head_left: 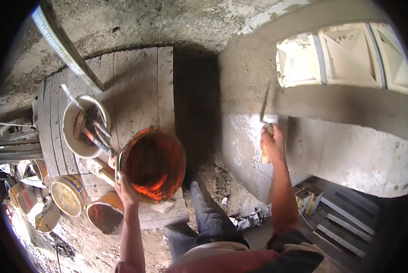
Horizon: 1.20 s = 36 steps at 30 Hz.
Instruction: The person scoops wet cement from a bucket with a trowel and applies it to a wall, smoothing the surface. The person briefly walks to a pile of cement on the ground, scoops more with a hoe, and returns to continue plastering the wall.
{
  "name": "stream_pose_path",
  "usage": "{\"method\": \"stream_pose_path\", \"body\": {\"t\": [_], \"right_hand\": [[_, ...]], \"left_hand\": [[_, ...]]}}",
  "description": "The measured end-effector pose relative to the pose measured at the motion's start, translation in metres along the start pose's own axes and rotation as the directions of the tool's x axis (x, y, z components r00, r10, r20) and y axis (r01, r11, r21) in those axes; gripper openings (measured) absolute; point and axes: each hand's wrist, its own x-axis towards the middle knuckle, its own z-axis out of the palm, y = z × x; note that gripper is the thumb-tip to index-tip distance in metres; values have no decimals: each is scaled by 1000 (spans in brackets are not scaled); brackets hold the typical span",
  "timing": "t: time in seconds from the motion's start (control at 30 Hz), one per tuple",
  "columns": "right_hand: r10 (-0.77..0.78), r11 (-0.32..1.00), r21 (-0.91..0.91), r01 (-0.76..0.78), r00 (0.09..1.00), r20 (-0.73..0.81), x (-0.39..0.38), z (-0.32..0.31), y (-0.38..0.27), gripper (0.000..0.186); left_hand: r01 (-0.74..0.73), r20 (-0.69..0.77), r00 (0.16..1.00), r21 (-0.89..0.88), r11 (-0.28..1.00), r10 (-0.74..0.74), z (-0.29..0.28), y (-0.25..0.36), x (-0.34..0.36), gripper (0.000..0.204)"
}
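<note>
My left hand [127, 193] is closed on the left rim of an orange bucket [157, 187], tilted so that its dark, mortar-smeared inside shows. The bucket is over the plank platform, near its right edge. My right hand [274, 142] is wrapped round the wooden handle of a trowel [264, 105]. The trowel's thin blade points up along the plastered wall [245, 86], just left of the pale patterned blocks [349, 50]. Blur around the blade hides whether it touches the wall.
A pale bucket [70, 139] of hand tools stands on the plank platform [138, 82]. A long straight bar [67, 45] leans at the upper left. Lower down are an orange bucket [99, 211] and a lidded tub [67, 195]. A concrete ledge [349, 150] juts out at right, with cartons [307, 198] below.
</note>
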Motion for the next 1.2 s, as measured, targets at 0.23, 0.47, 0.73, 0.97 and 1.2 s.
{"method": "stream_pose_path", "body": {"t": [0.23, 0.47, 0.73, 0.97, 1.2], "right_hand": [[-262, 158, -560, 813, 581, 770, -65, 139, 10, 28], [35, 320, -613, 722, 638, 769, -117, 262, 91, 25], [-223, 579, -504, 641, 719, 659, -168, 228, 88, 25], [-176, 459, -653, 603, 782, 598, -109, 210, 81, 17], [-321, 385, -609, 693, 719, 616, -100, 201, 85, 17]], "left_hand": [[-106, 212, 969, -92, 990, 124, 45, 33, -12, 50], [-316, 420, 862, 9, 949, 283, 20, 19, -10, 51], [-192, 347, 908, -153, 969, 235, -5, 0, 2, 54], [-234, 303, 935, 130, 964, 186, 6, 42, 22, 52], [-482, 273, 868, 262, 836, 415, -3, -26, 54, 30]]}}
